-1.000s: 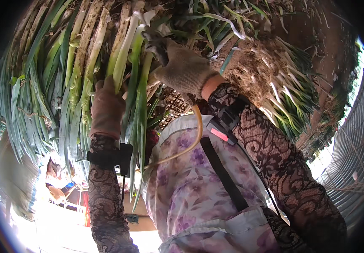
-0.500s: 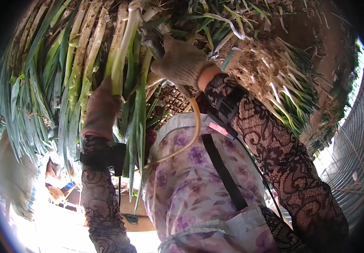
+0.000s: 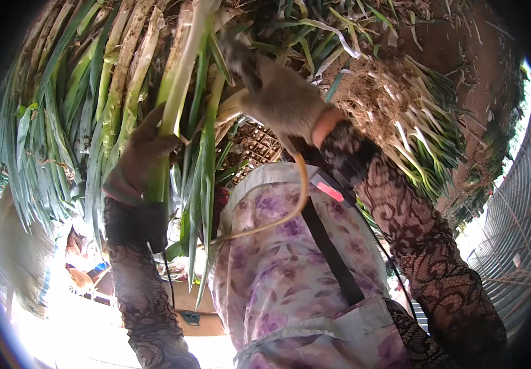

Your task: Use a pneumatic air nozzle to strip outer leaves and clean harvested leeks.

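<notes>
Right hand (image 3: 287,95) has shifted rightward; left hand (image 3: 140,157) grips 1 leek (image 3: 182,77).

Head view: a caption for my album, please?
Gloved left hand grips a pale green stalk; gloved right hand holds a dark tool.

Matt, rough-knit cloth covered the left grip (image 3: 139,157) and the right grip (image 3: 287,95). The held leek (image 3: 182,77) looked smooth, with a soft sheen; the stalks (image 3: 131,46) beside it were rough with dirt. The roots (image 3: 364,95) looked dry, fibrous and coarse. The sleeves (image 3: 425,246) were thin patterned lace, the apron (image 3: 278,237) matt, creased printed cloth. The hose (image 3: 304,184) was smooth and slightly glossy, like rubber or plastic. The dark tool (image 3: 241,58) was too blurred to tell its material.
</notes>
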`<state>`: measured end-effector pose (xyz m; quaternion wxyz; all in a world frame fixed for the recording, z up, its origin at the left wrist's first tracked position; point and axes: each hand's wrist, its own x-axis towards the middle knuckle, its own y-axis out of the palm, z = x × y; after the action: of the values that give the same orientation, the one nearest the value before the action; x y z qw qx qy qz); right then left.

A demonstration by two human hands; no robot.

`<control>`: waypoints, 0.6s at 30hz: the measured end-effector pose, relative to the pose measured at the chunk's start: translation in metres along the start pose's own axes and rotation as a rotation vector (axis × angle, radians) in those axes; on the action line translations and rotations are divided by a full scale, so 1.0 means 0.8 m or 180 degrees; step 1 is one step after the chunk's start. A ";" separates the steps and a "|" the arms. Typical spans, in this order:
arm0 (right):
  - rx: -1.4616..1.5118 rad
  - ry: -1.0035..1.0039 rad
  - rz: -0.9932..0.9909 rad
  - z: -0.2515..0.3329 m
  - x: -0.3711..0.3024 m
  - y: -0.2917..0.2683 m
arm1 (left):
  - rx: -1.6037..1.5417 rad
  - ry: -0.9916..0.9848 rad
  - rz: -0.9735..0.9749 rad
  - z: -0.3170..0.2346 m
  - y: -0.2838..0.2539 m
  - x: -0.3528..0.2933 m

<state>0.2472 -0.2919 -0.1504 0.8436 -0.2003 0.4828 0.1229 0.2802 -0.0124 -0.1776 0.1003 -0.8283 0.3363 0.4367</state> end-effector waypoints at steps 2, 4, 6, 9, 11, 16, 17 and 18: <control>-0.0178 -0.0413 0.0430 0.007 -0.044 0.007 | -0.0227 0.0335 -0.0344 0.011 0.017 0.000; -0.0409 -0.0356 0.0541 -0.023 -0.059 0.024 | -0.0026 0.0138 -0.0368 0.014 0.030 0.007; -0.0625 -0.0324 0.0672 -0.035 -0.070 0.030 | -0.0149 -0.0189 -0.0460 0.028 0.042 0.011; -0.0473 -0.0183 0.0249 -0.044 -0.095 0.038 | 0.0056 0.0047 -0.0318 0.028 0.052 0.013; -0.0514 -0.0654 0.0162 -0.055 -0.118 0.058 | -0.0125 0.0112 -0.0388 0.038 0.050 0.017; -0.0292 -0.0338 0.0373 -0.038 -0.078 0.045 | 0.0049 -0.0346 -0.0368 0.028 0.042 0.020; -0.0231 -0.0381 0.0306 -0.021 -0.068 0.030 | 0.0041 -0.0323 -0.0351 0.020 0.043 0.020; -0.0151 -0.0448 0.0266 -0.008 -0.055 0.019 | 0.0100 -0.0421 -0.0338 0.015 0.042 0.017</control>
<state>0.2143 -0.2821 -0.1188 0.8646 -0.1907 0.4272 0.1832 0.2560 -0.0384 -0.1910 0.1583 -0.8127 0.2913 0.4792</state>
